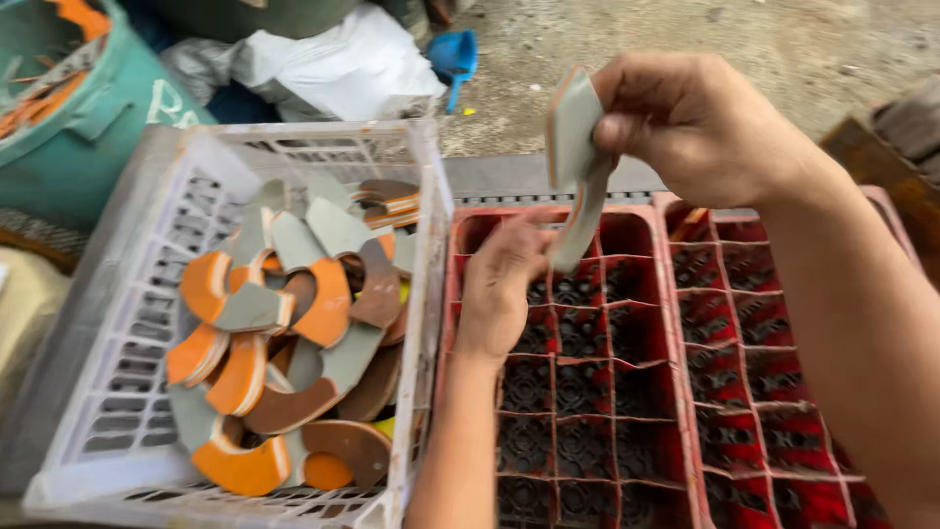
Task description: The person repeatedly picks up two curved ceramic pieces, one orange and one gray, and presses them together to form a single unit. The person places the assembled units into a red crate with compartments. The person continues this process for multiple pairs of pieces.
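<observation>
My right hand point(690, 122) is raised over the red crates and pinches the top of a curved grey piece with an orange edge point(576, 162). My left hand point(501, 284) reaches up from below and grips the lower end of the same piece, above the left red crate point(573, 392). To the left, a white slatted crate point(137, 323) holds several curved offcuts in grey, orange and brown point(294, 323).
A second red compartment crate point(774, 392) stands to the right. A teal drum point(78, 118) with scraps sits at the top left, beside white plastic sheeting point(333, 64) and a blue scoop point(452, 54). Bare concrete ground lies beyond.
</observation>
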